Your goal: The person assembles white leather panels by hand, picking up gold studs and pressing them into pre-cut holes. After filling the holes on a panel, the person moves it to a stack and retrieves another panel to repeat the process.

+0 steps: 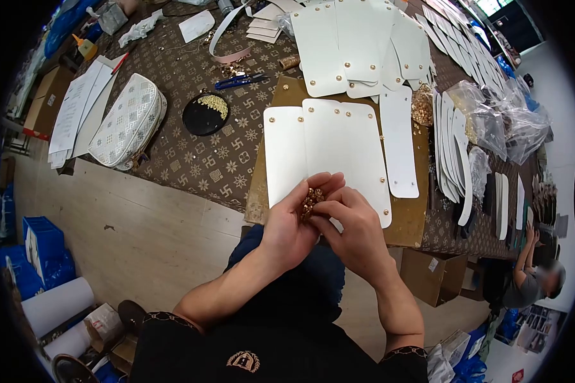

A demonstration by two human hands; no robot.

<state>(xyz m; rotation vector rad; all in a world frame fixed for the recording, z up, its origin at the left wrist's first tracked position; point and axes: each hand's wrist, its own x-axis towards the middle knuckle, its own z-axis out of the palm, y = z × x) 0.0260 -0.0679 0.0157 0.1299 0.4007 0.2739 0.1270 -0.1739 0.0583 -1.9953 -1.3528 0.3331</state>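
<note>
Cupped palm up, my left hand [286, 231] holds a small heap of gold-coloured metal studs [310, 203]. My right hand [359, 235] reaches over the heap, its thumb and forefinger closed in a pinch at the studs. Whatever sits between those fingertips is hidden. Just beyond both hands, two overlapping white flat panels [342, 147] lie on a brown board [404, 223]. Gold studs are set along the panels' top edges and down the right edge. To their right lies a narrow white strip [399, 143] with small studs at its ends.
A black round dish [198, 121] of small gold pieces, a blue-handled tool [239, 82] and a patterned pouch [128, 121] lie on the left. More studded white panels [345, 45] and a bag of gold studs [421, 105] are behind. A co-worker [530, 281] is at far right.
</note>
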